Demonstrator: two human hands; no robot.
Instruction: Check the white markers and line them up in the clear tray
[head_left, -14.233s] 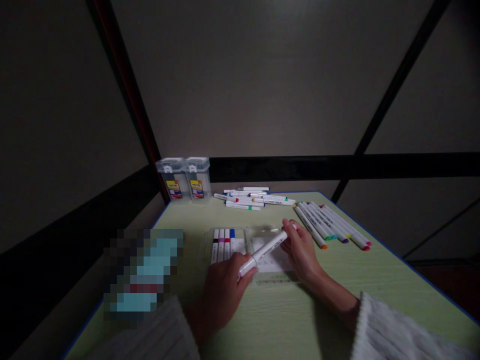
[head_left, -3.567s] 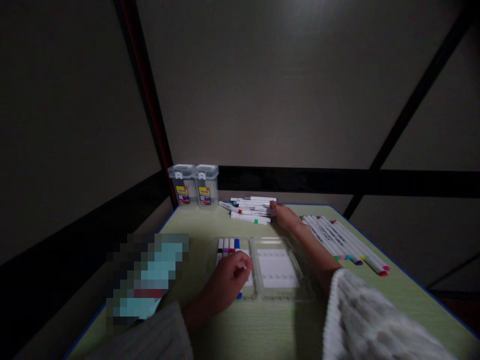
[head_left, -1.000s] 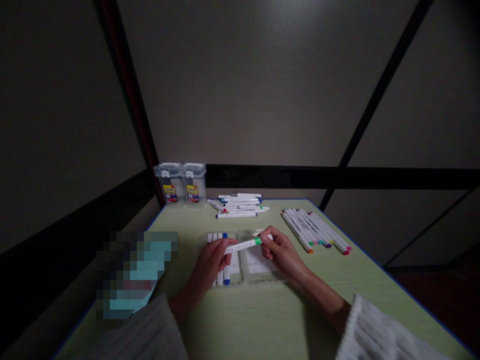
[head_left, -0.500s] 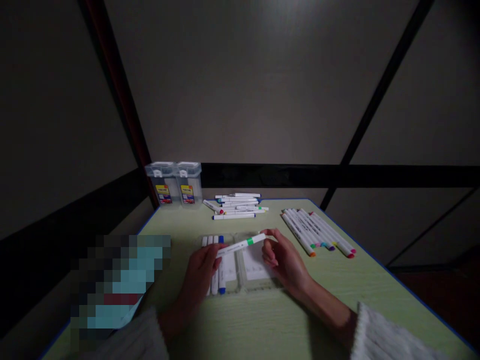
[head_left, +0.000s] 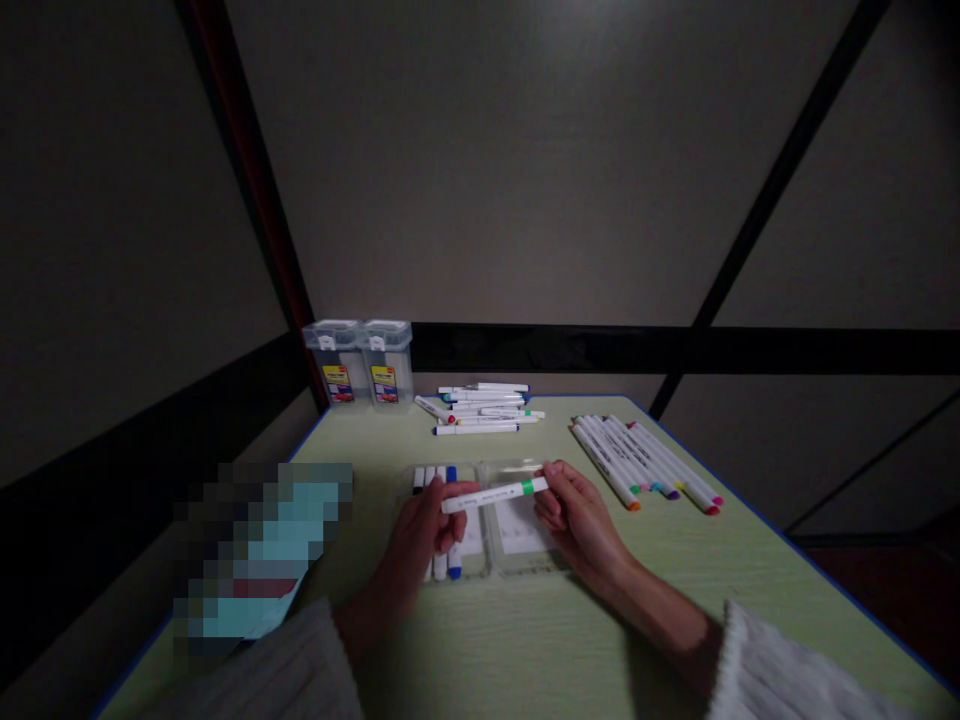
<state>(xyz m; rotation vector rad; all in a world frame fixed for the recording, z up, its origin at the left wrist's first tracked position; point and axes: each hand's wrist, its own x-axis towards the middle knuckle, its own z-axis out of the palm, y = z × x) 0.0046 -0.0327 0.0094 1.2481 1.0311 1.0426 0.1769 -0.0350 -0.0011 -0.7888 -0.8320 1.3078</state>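
Observation:
A white marker with a green band is held nearly level above an open clear plastic case. My right hand pinches it by the end beyond the green band. At the other end, my left hand has its fingers apart behind the marker; its thumb is off the barrel, and I cannot tell whether the fingers touch it. Beneath both hands lies the clear case. In its left half, several white markers stand side by side, including a blue-capped marker, partly covered by my left hand.
Loose white markers form a pile at the back of the table. A row of colour-tipped markers lies to the right. Two clear lidded boxes stand at the back left. A blurred-out teal item lies at the left.
The marker's green-banded end has moved right and slightly down. My right fingers have closed on that end, while my left fingers have loosened at the other. The whole view has shifted slightly.

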